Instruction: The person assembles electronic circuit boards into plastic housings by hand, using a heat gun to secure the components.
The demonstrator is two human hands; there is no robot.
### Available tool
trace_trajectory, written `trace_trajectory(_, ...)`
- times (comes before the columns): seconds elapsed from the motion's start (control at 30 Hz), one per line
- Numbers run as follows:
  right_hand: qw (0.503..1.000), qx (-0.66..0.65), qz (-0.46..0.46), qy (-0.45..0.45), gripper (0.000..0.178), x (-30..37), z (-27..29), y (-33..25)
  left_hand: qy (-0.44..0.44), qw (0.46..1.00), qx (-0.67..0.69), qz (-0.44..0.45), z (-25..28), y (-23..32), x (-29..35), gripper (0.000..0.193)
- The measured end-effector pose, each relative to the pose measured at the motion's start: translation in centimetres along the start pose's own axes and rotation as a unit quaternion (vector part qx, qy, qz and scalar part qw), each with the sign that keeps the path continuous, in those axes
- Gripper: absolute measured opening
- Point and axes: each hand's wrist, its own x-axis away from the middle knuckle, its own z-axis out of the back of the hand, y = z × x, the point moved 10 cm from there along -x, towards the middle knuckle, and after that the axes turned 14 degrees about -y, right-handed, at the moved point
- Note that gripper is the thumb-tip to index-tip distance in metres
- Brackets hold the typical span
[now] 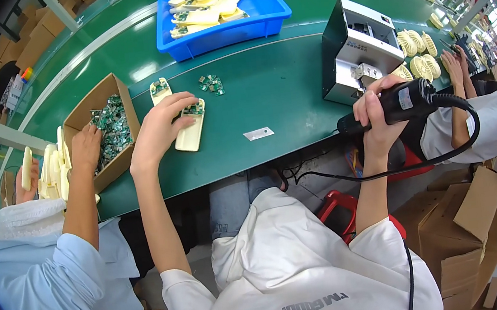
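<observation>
My left hand (pixel 160 129) is over the green bench, its thumb and fingers bent around the upper end of a cream plastic shell (pixel 191 136). A small green circuit board (pixel 194 108) sits in that end of the shell, between finger and thumb. A second cream shell (pixel 159 88) with a board in it lies just beyond the hand. My right hand (pixel 376 114) grips a black corded electric screwdriver (pixel 408 101), held sideways above the bench's front edge with its narrow end toward the left. Loose circuit boards (pixel 211 84) lie in a small pile nearby.
A blue bin (pixel 226 34) of filled shells stands at the back. Left is a cardboard box (pixel 89 99) of boards, with a co-worker's hand (pixel 85 145) in it. A metal-and-black machine (pixel 355 47) stands right, beside cream round grilles (pixel 420 68). A small metal plate (pixel 258 133) lies mid-bench.
</observation>
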Motion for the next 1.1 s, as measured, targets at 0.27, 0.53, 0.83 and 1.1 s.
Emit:
trace_trajectory(0.27, 0.998, 0.016, -0.029, 0.056, 0.035, 1.0, 1.1, 0.9, 0.003, 0.998, 0.047, 0.031, -0.1, -0.3, -0.3, 0.031)
trace_trajectory(0.53, 0.988, 0.146, 0.009, -0.039, 0.032, -0.2, -0.4, -1.2, 0.019, 0.991, 0.105, 0.087, -0.9, -2.2, -0.1, 0.03)
trace_trajectory(0.83, 0.992, 0.127, -0.011, -0.019, 0.032, 0.6, 0.4, -0.1, 0.085, 0.983, 0.1, 0.131, -0.4, -1.3, 0.6, 0.029)
trace_trajectory(1.1, 0.994, 0.102, 0.002, -0.03, 0.034, 0.2, 0.8, -0.9, 0.079, 0.961, 0.266, 0.004, -7.7, 11.1, -4.6, 0.029)
